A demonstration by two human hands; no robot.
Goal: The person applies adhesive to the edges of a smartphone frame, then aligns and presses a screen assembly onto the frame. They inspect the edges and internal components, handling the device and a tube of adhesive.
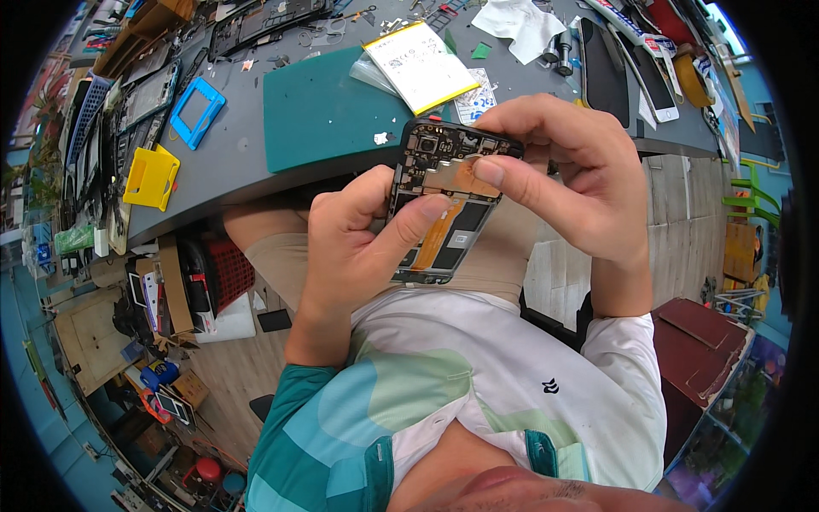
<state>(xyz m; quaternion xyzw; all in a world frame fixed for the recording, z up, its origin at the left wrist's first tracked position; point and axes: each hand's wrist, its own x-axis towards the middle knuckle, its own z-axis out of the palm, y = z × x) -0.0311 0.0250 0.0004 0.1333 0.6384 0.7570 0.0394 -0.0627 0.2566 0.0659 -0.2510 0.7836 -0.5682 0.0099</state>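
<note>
An opened smartphone [444,224] is held up in front of my body, near the table's front edge, its inner side facing up. Its upper part shows a circuit board with a camera module and a metal shield plate [452,177]; an orange flex cable [438,235] runs down the lower part. My left hand [363,226] grips the left side, thumb lying across the middle. My right hand [572,175] holds the upper right corner, thumb pressed on the shield plate and fingers curled behind the top edge. Fingers behind the phone are hidden.
A green mat [316,111] lies on the grey table [226,166]. On and beside it are a white, yellow-edged battery [421,66], a blue frame [198,113] and a yellow holder [152,177]. Phones [604,72] lie at the right; stacked phone parts crowd the left. A red basket [226,277] stands below.
</note>
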